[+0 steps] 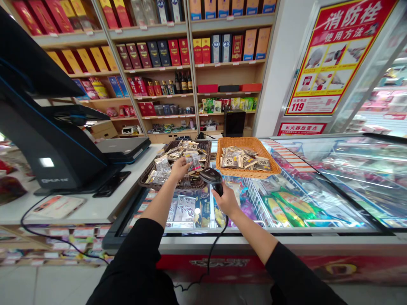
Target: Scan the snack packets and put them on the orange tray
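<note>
My right hand [226, 199] is closed around the grip of a black handheld barcode scanner [210, 175], whose head points toward the dark basket. A cable hangs from the scanner's handle past the freezer's front edge. Over the dark brown wicker basket [146, 178], my left hand [180, 168] has its fingers pinched on a small clear-and-tan snack packet [193, 160]. Several similar packets [162, 164] lie loosely around it in that basket. To the right, an orange-tan wicker basket [267, 170] holds more small packets [244, 159]. Both baskets rest on the freezer's glass top.
Under the glass, the chest freezer [286, 240] contains bagged goods and white wire dividers [254, 199]. At left, a counter [98, 212] bears a checkout machine [63, 148], a phone [112, 184] and a white-and-orange object [59, 206]. Shelves [229, 25] of boxed goods stand behind.
</note>
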Tool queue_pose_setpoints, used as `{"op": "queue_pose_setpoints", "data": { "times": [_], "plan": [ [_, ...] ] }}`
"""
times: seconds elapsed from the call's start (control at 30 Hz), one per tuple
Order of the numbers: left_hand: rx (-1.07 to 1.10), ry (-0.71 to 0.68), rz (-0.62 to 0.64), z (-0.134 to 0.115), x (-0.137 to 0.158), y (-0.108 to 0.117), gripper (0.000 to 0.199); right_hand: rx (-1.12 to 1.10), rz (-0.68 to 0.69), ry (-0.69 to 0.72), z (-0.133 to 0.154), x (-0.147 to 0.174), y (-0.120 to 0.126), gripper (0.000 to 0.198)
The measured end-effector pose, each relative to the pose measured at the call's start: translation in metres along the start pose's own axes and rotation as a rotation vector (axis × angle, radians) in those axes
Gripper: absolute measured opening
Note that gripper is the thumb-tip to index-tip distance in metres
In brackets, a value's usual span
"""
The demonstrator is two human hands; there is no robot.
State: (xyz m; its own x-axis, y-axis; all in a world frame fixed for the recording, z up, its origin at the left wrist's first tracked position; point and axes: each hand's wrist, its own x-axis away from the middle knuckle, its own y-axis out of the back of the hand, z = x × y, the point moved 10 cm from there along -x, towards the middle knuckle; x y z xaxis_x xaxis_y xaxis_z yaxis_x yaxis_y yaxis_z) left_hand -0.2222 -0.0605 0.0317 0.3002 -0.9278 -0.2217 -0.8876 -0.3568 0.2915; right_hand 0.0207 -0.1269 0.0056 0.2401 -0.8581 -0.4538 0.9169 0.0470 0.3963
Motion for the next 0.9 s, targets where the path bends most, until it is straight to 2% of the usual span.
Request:
{"op": "queue_pose_setpoints", "data": {
  "times": [0.3,0.43,0.5,0.57,0.63,0.7,0.77,0.83,0.9],
  "plan": [
    [-0.008,-0.010,-0.009,-0.002,0.001,0.001,0.044,-0.035,-0.001,-0.021,-0.001,0.000,0.001,0.025],
    [-0.081,-0.047,-0.045,-0.003,0.000,0.007,0.037,-0.281,0.004,-0.127,-0.016,0.002,-0.002,0.024],
    [-0.135,-0.093,-0.099,-0.011,-0.001,0.013,0.034,-0.491,-0.056,-0.210,-0.030,0.002,0.001,0.026],
    [-0.220,-0.141,-0.153,-0.025,-0.002,0.015,0.034,-0.683,-0.188,-0.267,-0.045,0.000,0.011,0.029],
    [-0.343,-0.208,-0.177,-0.049,-0.003,0.004,0.035,-0.813,-0.339,-0.284,-0.057,-0.003,0.025,0.034],
    [-0.463,-0.314,-0.155,-0.079,0.000,-0.025,0.038,-0.872,-0.459,-0.285,-0.066,-0.007,0.038,0.038],
    [-0.531,-0.440,-0.053,-0.106,0.006,-0.074,0.044,-0.897,-0.546,-0.299,-0.074,-0.009,0.047,0.040],
    [-0.615,-0.538,0.167,-0.118,0.015,-0.139,0.044,-0.932,-0.621,-0.329,-0.082,-0.008,0.053,0.040],
    [-0.716,-0.512,0.434,-0.108,0.022,-0.201,0.043,-0.980,-0.685,-0.353,-0.089,-0.005,0.056,0.040]
  ]
}}
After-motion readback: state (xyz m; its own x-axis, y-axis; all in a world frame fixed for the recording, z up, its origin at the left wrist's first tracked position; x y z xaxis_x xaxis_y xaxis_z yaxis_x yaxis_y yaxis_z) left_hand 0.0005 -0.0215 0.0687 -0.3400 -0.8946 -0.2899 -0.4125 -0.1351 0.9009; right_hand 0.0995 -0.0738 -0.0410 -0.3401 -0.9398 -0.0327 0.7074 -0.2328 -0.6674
